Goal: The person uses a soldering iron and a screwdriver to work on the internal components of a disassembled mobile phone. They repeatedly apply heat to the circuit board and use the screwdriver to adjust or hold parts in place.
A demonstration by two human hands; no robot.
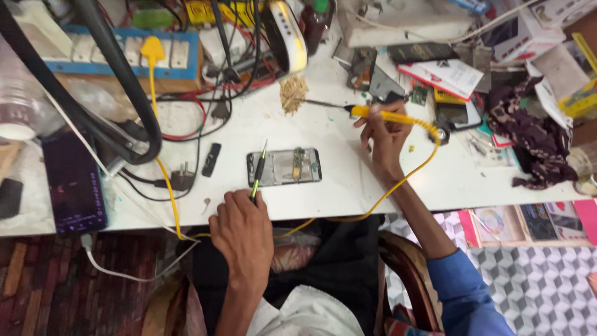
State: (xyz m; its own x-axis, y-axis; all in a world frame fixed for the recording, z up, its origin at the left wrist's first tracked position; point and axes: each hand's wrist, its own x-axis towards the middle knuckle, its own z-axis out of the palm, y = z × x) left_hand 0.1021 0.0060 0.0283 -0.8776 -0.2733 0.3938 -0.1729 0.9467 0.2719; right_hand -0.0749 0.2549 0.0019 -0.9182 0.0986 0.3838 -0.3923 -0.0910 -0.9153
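An opened phone point(285, 167) lies flat on the white table point(348, 180), its inner board showing. My left hand point(241, 229) grips a thin green-and-black tool point(258, 171) whose tip rests at the phone's left end. My right hand point(385, 134) holds a yellow soldering iron point(379, 114) above the table to the right of the phone. The iron's metal tip points left into a tan tuft of cleaning wool point(293, 93). A yellow cord point(398, 180) runs from the iron down over the table's front edge.
A black arm of a lamp or stand point(118, 68) arcs across the left. A dark phone point(74, 183) lies at the left edge, a power strip point(124, 53) at the back. Cables, a plug point(181, 180), boxes, papers and a dark cloth point(535, 140) crowd the back and right.
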